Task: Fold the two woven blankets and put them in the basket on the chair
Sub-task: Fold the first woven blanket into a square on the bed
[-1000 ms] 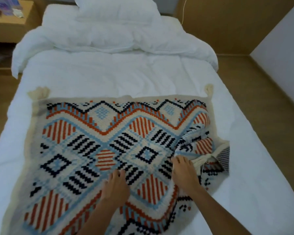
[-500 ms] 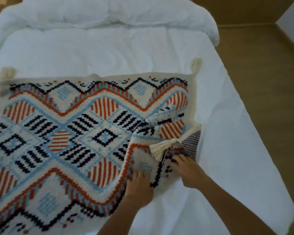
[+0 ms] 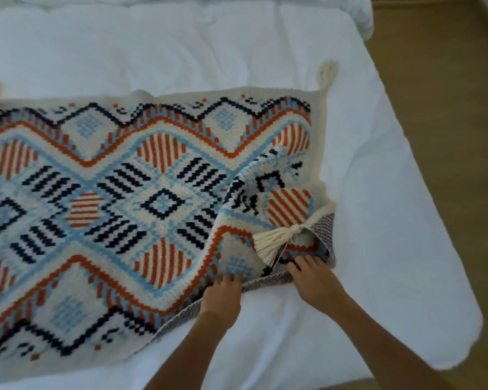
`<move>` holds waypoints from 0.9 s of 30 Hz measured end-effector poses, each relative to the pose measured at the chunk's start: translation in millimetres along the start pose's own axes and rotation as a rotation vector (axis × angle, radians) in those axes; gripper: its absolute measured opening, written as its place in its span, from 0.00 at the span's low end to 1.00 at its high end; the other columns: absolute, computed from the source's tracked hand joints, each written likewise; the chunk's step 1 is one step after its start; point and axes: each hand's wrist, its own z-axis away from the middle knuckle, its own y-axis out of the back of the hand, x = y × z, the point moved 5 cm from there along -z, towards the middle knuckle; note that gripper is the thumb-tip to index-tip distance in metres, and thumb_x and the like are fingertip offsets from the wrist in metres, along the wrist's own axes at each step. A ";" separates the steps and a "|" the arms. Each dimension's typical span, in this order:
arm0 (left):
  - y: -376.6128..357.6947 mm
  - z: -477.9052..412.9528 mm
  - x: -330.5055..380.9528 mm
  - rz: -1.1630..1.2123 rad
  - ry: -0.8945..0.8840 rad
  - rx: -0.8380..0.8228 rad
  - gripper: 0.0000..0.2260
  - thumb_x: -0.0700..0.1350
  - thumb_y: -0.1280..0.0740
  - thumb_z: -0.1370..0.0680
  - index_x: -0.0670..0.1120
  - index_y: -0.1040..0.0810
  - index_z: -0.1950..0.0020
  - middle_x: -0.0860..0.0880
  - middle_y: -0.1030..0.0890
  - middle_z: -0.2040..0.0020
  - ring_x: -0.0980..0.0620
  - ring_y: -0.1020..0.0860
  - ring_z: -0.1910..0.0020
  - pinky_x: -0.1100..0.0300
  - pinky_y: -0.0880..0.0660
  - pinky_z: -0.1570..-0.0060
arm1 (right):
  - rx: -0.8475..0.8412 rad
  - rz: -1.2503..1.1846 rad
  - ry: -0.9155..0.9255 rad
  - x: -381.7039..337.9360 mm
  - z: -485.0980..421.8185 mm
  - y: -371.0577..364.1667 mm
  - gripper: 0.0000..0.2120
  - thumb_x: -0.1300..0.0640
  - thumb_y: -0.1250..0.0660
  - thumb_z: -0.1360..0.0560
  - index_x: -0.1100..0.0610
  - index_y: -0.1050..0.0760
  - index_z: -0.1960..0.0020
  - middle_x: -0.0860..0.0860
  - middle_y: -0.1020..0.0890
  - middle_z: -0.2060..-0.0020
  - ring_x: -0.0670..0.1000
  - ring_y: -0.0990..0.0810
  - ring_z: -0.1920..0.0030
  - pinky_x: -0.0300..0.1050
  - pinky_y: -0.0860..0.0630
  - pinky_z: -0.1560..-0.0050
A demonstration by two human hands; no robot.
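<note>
A woven blanket (image 3: 130,209) with orange, navy and light-blue diamond patterns lies spread on the white bed (image 3: 181,52). Its near right corner is flipped over onto the top, showing a cream tassel (image 3: 273,239) and the grey underside. My left hand (image 3: 223,294) grips the blanket's near edge, fingers curled over it. My right hand (image 3: 313,277) grips the folded-over corner just below the tassel. Another tassel (image 3: 327,73) lies at the far right corner. No second blanket, basket or chair is in view.
The bed's right edge drops to a tan wooden floor (image 3: 448,136). A white duvet (image 3: 358,12) is bunched at the far end of the bed. Bare white sheet lies to the right of the blanket.
Both hands have moved right, from the blanket's middle to its near right edge, and taken hold of it. The edge is lifted slightly. The view has shifted right and down.
</note>
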 end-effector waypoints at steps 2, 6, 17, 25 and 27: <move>-6.7 5.4 4.7 0.021 -0.049 -0.086 0.20 0.39 0.45 0.20 0.44 0.39 0.27 0.43 0.33 0.30 0.43 0.35 0.31 0.49 0.28 0.40 | -0.046 -0.033 -0.042 -4.0 22.3 -1.6 0.12 0.58 0.45 0.31 0.57 0.23 0.57 0.54 0.22 0.66 0.54 0.23 0.69 0.46 0.26 0.69; -7.3 10.2 17.3 -0.003 -0.108 -0.083 0.17 0.41 0.46 0.20 0.43 0.35 0.30 0.42 0.30 0.32 0.42 0.31 0.34 0.49 0.29 0.41 | -0.107 -0.031 -0.144 -7.7 60.4 -2.2 0.14 0.57 0.46 0.31 0.59 0.22 0.58 0.54 0.22 0.69 0.55 0.24 0.71 0.46 0.26 0.71; -36.8 37.9 36.9 0.036 -0.263 -0.219 0.19 0.45 0.46 0.20 0.41 0.36 0.30 0.40 0.33 0.32 0.41 0.34 0.33 0.50 0.33 0.37 | -0.222 -0.125 -0.194 -28.5 103.8 13.4 0.11 0.54 0.43 0.35 0.53 0.23 0.59 0.50 0.22 0.66 0.50 0.22 0.67 0.41 0.25 0.70; 25.7 10.1 78.6 0.265 -0.236 0.026 0.15 0.43 0.45 0.19 0.42 0.34 0.34 0.43 0.29 0.37 0.46 0.28 0.42 0.55 0.28 0.47 | -0.307 -0.084 -0.257 43.5 79.1 50.5 0.33 0.55 0.21 0.52 0.55 0.25 0.47 0.53 0.21 0.52 0.54 0.21 0.54 0.44 0.22 0.57; 51.3 -5.7 90.7 0.307 -0.202 0.090 0.12 0.42 0.45 0.20 0.43 0.34 0.37 0.44 0.30 0.39 0.47 0.28 0.44 0.56 0.28 0.50 | -0.375 -0.124 -0.225 58.3 77.3 39.5 0.38 0.50 0.19 0.53 0.53 0.25 0.44 0.52 0.21 0.48 0.53 0.21 0.50 0.45 0.22 0.54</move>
